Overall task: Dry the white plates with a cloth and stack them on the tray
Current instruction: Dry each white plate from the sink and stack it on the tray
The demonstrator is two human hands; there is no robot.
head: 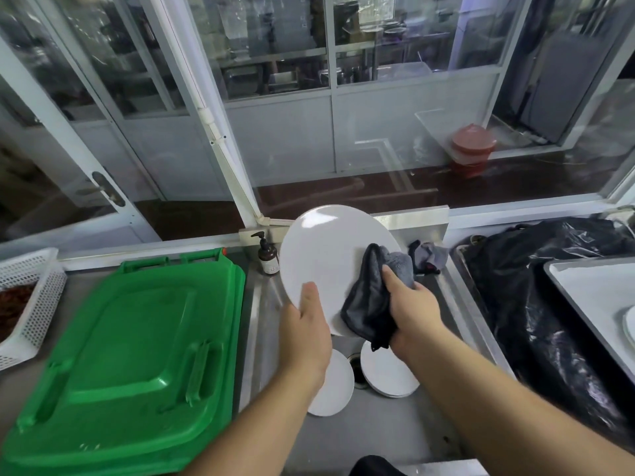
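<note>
A large white plate (326,255) is held tilted above the steel sink (378,434). My left hand (305,334) grips its lower left edge, thumb on the face. My right hand (412,314) grips a dark grey cloth (374,304) and presses it against the plate's lower right part. Below in the sink lie two more white plates, one (335,389) partly hidden by my left wrist and another (388,376) by the drain. At the right edge a grey tray (584,290) bears a white plate (630,324), mostly cut off.
A green plastic lid (130,355) covers the counter to the left, with a white perforated basket (31,297) beyond it. A brown pump bottle (267,255) stands behind the sink. Another crumpled cloth (429,257) lies at the sink's back. A black plastic bag (532,304) lies under the tray.
</note>
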